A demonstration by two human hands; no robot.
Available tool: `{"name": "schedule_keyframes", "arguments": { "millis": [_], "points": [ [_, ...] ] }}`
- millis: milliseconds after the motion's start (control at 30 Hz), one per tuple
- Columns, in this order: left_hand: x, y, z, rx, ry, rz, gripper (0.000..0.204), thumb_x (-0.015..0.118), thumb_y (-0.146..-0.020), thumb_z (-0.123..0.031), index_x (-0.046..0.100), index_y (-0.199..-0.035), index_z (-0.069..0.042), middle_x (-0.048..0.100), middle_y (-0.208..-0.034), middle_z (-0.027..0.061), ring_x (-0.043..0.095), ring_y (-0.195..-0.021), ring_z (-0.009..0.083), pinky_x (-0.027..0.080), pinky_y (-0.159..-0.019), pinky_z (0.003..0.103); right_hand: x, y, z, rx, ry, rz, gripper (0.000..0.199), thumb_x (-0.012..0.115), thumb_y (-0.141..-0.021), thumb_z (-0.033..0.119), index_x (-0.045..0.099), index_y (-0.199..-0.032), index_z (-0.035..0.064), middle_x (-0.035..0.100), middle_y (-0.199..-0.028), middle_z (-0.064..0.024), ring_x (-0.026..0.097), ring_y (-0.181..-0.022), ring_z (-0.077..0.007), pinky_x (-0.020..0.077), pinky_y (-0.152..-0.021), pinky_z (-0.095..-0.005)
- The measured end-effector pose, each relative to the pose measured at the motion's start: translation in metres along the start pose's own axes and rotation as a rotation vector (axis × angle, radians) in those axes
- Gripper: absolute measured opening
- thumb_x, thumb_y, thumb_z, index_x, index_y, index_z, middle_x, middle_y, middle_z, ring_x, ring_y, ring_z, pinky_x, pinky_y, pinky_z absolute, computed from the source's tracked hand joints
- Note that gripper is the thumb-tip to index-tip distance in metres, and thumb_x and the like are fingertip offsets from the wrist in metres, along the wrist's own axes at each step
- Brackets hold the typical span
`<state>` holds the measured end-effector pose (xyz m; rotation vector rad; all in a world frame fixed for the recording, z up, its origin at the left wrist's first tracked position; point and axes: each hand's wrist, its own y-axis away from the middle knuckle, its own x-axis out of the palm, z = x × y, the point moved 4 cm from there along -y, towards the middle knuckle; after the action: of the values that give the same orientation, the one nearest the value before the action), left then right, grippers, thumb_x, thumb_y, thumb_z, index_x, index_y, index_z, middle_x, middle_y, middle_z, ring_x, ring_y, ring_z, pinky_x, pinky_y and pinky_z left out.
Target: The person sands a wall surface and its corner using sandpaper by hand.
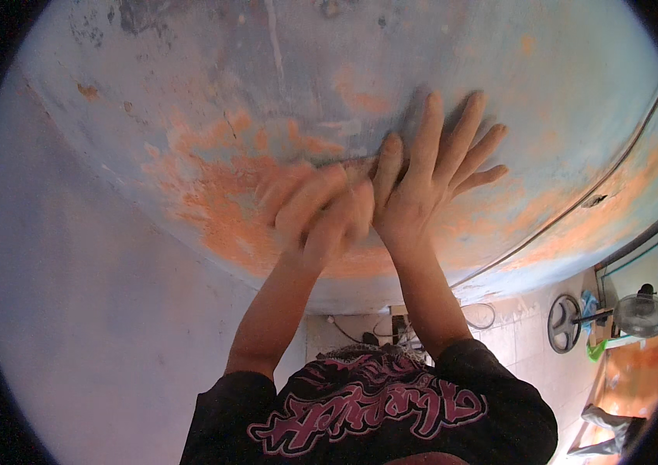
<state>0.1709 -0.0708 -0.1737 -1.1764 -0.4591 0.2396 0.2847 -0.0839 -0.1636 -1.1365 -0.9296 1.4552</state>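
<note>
A worn blue-grey wall (499,46) with orange patches of bared or peeling paint (217,198) rises in front of me. My right hand (422,182) lies on it, palm to the surface, with its fingers spread wide. Close beside that wrist is my left hand (317,205), over the orange area. Motion smears it; its fingers look bent, and whether anything is in them cannot be made out.
A thin cable (608,170) runs along the wall to the right, near a small hole (594,201). A fan (639,314) with a round base (564,324) stands lower right, near a grey cloth (608,430). Another bluish wall (96,310) adjoins at left. Tiled floor (527,349) shows below.
</note>
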Motion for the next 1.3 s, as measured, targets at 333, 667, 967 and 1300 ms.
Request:
{"name": "schedule_keyframes", "arguments": {
  "millis": [333, 667, 967, 1300],
  "points": [
    [0.021, 0.046, -0.005, -1.585, 0.754, 0.330, 0.033, 0.054, -0.077, -0.010, 0.036, -0.050, -0.007, 0.035, -0.048, -0.0052, 0.029, -0.046, 0.0033, 0.020, -0.040, 0.022, 0.002, 0.006, -0.008, 0.011, 0.048, 0.004, 0.044, 0.044, -0.080, 0.027, 0.039, -0.119, 0.0070, 0.022, -0.131, -0.0192, 0.002, -0.123, -0.0400, -0.0106, -0.089, -0.0583],
    [0.011, 0.028, -0.016, -1.152, 0.384, 0.517, 0.032, 0.055, -0.078, -0.018, 0.038, -0.053, -0.006, 0.036, -0.047, -0.0027, 0.035, -0.044, 0.0065, 0.024, -0.038, 0.022, 0.005, 0.015, -0.010, -0.091, 0.113, -0.011, 0.034, 0.045, -0.080, 0.028, 0.049, -0.112, 0.0173, 0.023, -0.131, -0.0167, 0.005, -0.122, -0.0404, -0.0109, -0.089, -0.0575],
    [-0.009, 0.001, 0.026, -0.408, -0.407, 0.313, 0.067, 0.052, -0.075, -0.037, 0.025, -0.123, 0.000, 0.016, -0.131, 0.0214, 0.006, -0.122, 0.0365, 0.003, -0.095, 0.051, -0.007, -0.026, 0.008, -0.065, 0.009, -0.052, 0.044, 0.047, -0.076, 0.023, 0.041, -0.119, 0.0123, 0.015, -0.132, -0.0230, 0.000, -0.121, -0.0446, -0.0122, -0.088, -0.0581],
    [0.005, 0.000, 0.033, -0.558, -0.603, 0.476, 0.100, 0.059, -0.058, -0.060, 0.013, -0.130, -0.008, -0.007, -0.131, 0.0285, -0.013, -0.117, 0.0484, -0.005, -0.083, 0.066, -0.004, 0.003, -0.028, 0.060, 0.125, 0.031, 0.084, 0.057, -0.066, 0.049, 0.019, -0.129, 0.0081, 0.001, -0.133, -0.0254, -0.007, -0.121, -0.0440, -0.0066, -0.088, -0.0609]
  ]
}}
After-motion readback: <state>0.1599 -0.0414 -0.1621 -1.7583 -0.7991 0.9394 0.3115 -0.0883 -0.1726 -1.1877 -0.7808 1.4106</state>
